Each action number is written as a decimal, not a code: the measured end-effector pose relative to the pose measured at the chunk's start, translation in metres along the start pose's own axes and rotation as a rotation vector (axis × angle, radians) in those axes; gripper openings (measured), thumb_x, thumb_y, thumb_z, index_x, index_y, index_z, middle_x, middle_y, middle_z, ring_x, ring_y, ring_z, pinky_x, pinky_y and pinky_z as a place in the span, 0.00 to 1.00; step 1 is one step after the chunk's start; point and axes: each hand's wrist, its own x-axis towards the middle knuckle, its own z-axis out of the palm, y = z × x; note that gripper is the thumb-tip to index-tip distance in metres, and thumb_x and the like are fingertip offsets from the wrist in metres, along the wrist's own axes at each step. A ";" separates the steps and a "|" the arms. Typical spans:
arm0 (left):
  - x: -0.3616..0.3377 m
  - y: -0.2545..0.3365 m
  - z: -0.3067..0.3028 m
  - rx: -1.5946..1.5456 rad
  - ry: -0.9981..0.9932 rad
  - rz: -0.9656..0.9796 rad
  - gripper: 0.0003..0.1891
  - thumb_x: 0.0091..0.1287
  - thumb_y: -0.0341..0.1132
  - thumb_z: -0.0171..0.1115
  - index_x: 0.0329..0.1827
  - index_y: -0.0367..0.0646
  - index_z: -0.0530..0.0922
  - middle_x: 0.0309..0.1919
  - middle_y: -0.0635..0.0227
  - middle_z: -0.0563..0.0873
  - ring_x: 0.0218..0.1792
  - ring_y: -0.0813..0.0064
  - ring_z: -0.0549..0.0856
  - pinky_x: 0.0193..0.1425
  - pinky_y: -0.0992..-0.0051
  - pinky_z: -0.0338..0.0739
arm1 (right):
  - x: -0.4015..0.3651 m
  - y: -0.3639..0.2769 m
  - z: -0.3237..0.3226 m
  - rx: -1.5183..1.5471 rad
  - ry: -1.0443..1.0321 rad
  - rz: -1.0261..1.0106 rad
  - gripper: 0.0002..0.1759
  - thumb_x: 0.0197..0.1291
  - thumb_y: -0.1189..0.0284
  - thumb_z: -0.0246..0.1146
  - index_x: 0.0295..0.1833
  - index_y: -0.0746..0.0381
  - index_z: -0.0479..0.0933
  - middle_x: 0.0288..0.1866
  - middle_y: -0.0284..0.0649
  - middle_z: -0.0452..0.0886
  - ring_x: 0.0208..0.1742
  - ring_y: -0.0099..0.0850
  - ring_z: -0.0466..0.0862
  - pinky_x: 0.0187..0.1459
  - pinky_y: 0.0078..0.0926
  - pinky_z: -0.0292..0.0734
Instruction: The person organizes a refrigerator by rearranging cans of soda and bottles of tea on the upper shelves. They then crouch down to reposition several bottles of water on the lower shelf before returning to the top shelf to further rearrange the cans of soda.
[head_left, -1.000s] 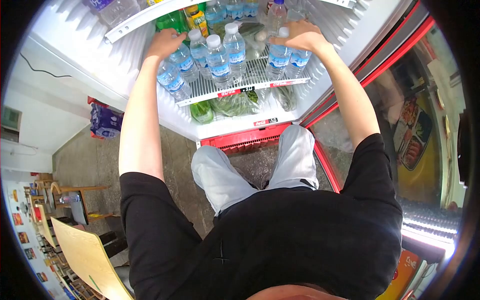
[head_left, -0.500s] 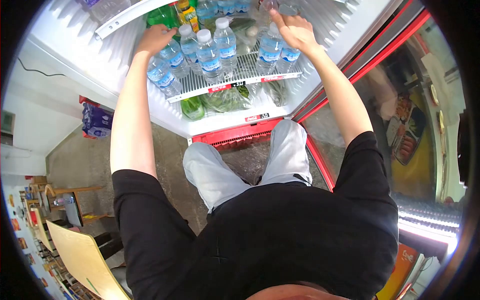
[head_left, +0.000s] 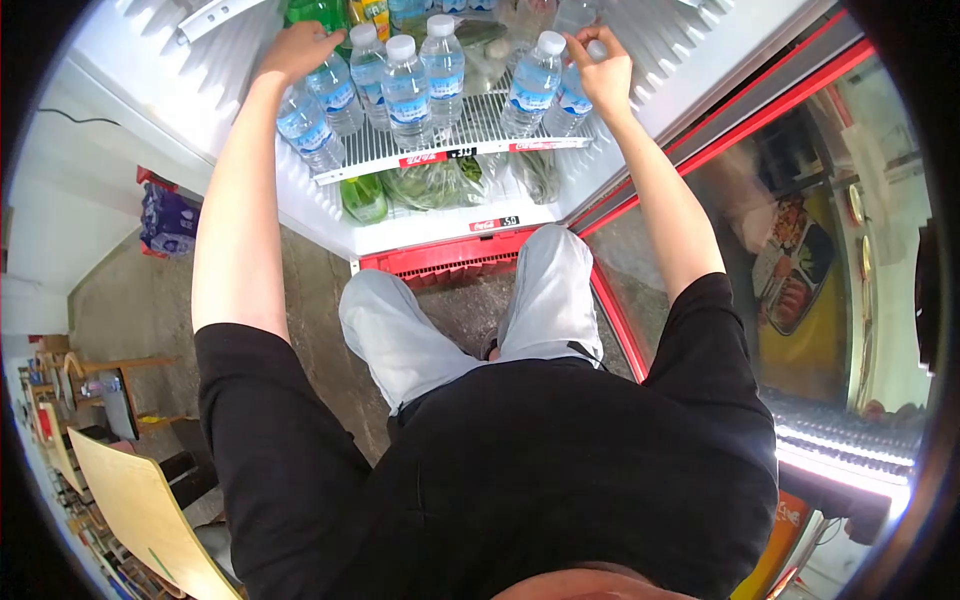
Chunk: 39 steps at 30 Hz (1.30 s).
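Inside an open fridge, several clear water bottles with blue labels and white caps stand on a wire shelf (head_left: 470, 125). My left hand (head_left: 298, 52) is at the shelf's left side, its fingers curled over the top of a water bottle (head_left: 336, 98); that bottle's cap is hidden. Another water bottle (head_left: 308, 132) leans in the front left corner, below my wrist. On the right, my right hand (head_left: 606, 74) has its fingers bent around the cap end of a tilted water bottle (head_left: 570, 102). Just left of it stands another water bottle (head_left: 530, 88).
Green bottles (head_left: 318, 12) and a yellow-labelled bottle (head_left: 372, 14) stand further back. Bagged greens (head_left: 435, 185) and a green bottle (head_left: 363, 198) lie on the lower shelf. The red-framed glass door (head_left: 690, 230) is open at right. A wooden chair (head_left: 140, 500) stands behind left.
My right hand has come down and forward from the back of the shelf onto the front right bottle's cap. My left hand stays at the left bottles. The view has shifted slightly.
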 end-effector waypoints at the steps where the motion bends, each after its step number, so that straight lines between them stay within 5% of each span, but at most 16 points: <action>1: -0.001 0.000 0.001 0.010 0.037 0.017 0.33 0.67 0.61 0.61 0.52 0.34 0.86 0.49 0.44 0.89 0.55 0.45 0.87 0.61 0.57 0.80 | 0.001 0.000 0.000 -0.019 0.003 -0.029 0.12 0.60 0.67 0.76 0.39 0.62 0.81 0.28 0.39 0.87 0.32 0.30 0.90 0.41 0.29 0.80; 4: 0.016 -0.025 0.010 -0.011 -0.053 -0.015 0.31 0.68 0.60 0.63 0.51 0.35 0.85 0.47 0.43 0.89 0.52 0.47 0.88 0.58 0.58 0.80 | 0.001 -0.001 -0.004 -0.050 -0.012 0.023 0.12 0.61 0.69 0.76 0.42 0.63 0.81 0.31 0.37 0.87 0.36 0.26 0.86 0.48 0.28 0.79; 12: -0.016 0.025 -0.024 -0.096 -0.125 -0.183 0.23 0.65 0.50 0.63 0.42 0.35 0.87 0.36 0.49 0.91 0.41 0.52 0.90 0.47 0.58 0.83 | 0.007 0.011 -0.015 -0.212 0.026 -0.069 0.13 0.61 0.68 0.72 0.48 0.61 0.79 0.37 0.41 0.89 0.42 0.39 0.91 0.53 0.36 0.79; 15: -0.011 0.019 -0.015 -0.058 -0.060 -0.097 0.22 0.65 0.50 0.63 0.41 0.35 0.87 0.35 0.52 0.91 0.40 0.54 0.90 0.47 0.58 0.83 | 0.011 -0.002 -0.015 -0.139 0.041 -0.056 0.13 0.57 0.69 0.73 0.45 0.61 0.80 0.40 0.42 0.88 0.46 0.45 0.88 0.54 0.41 0.79; 19: -0.009 0.004 -0.005 -0.043 -0.020 -0.035 0.22 0.65 0.50 0.62 0.39 0.35 0.87 0.34 0.52 0.91 0.39 0.55 0.91 0.47 0.58 0.84 | 0.033 -0.033 -0.017 -0.373 0.094 -0.544 0.09 0.57 0.71 0.73 0.41 0.61 0.82 0.39 0.43 0.86 0.46 0.49 0.83 0.49 0.46 0.78; 22: -0.007 0.010 -0.010 -0.078 -0.111 -0.117 0.22 0.65 0.50 0.61 0.39 0.35 0.88 0.34 0.52 0.91 0.38 0.55 0.91 0.47 0.59 0.84 | 0.043 -0.053 -0.011 -0.320 -0.098 -0.642 0.07 0.58 0.72 0.72 0.40 0.61 0.82 0.42 0.44 0.86 0.47 0.48 0.83 0.49 0.46 0.78; 26: -0.008 0.014 -0.012 -0.096 -0.074 -0.112 0.22 0.65 0.49 0.62 0.39 0.34 0.87 0.33 0.53 0.91 0.36 0.56 0.91 0.46 0.59 0.84 | 0.039 -0.082 0.000 -0.559 -0.381 -0.498 0.15 0.63 0.61 0.71 0.47 0.59 0.83 0.42 0.45 0.87 0.48 0.48 0.86 0.52 0.46 0.80; 27: -0.009 0.012 -0.011 -0.078 -0.047 -0.090 0.22 0.65 0.48 0.62 0.39 0.34 0.87 0.32 0.53 0.91 0.36 0.56 0.91 0.46 0.59 0.84 | 0.037 -0.081 0.005 -0.699 -0.376 -0.542 0.21 0.67 0.52 0.66 0.53 0.57 0.83 0.43 0.47 0.89 0.49 0.50 0.87 0.55 0.47 0.80; 30: -0.010 0.011 -0.013 -0.127 -0.093 -0.086 0.21 0.65 0.48 0.63 0.40 0.33 0.87 0.32 0.53 0.91 0.35 0.56 0.91 0.45 0.59 0.84 | 0.038 -0.088 0.004 -0.939 -0.712 -0.260 0.24 0.69 0.46 0.62 0.56 0.54 0.83 0.43 0.48 0.89 0.51 0.52 0.87 0.58 0.48 0.79; 39: -0.009 0.013 -0.012 0.043 -0.032 -0.062 0.23 0.65 0.51 0.61 0.35 0.36 0.88 0.32 0.50 0.91 0.37 0.53 0.91 0.46 0.58 0.83 | 0.045 -0.074 -0.008 -0.808 -0.808 -0.227 0.23 0.71 0.49 0.59 0.62 0.48 0.82 0.52 0.46 0.89 0.56 0.51 0.86 0.60 0.50 0.80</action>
